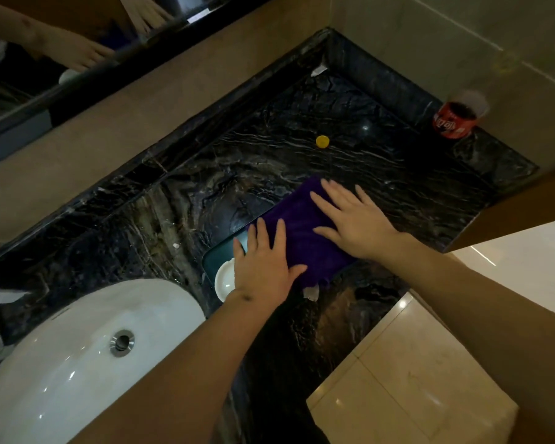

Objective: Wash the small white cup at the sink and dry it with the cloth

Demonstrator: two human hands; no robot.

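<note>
A: Head view first. What does the small round white ceramic cup [224,278] look like?

B: Glossy and shallow, seen from above with its mouth up. It stands on a dark green flat tray [212,257] on the black veined marble worktop [302,129], just right of the white oval basin [77,347]. The left hand [263,267] covers its right edge.

A: And the cloth?

B: A purple fluffy cloth [305,238] lies flat, partly over the tray, partly on the worktop, with a pale tag at its near edge.

A: How do the hands sit?

B: Both lie palm down with fingers straight and spread, gripping nothing. The left hand presses the cloth's left end and hangs over the cup. The right hand [356,219] rests on the cloth's far right part, well apart from the cup.

A: Counts?

B: One cup, one cloth, one tray, one basin with a chrome drain [121,342], two hands. Further back, one small yellow round cap [322,141] and one red drinks can [454,120] on the ledge.
</note>
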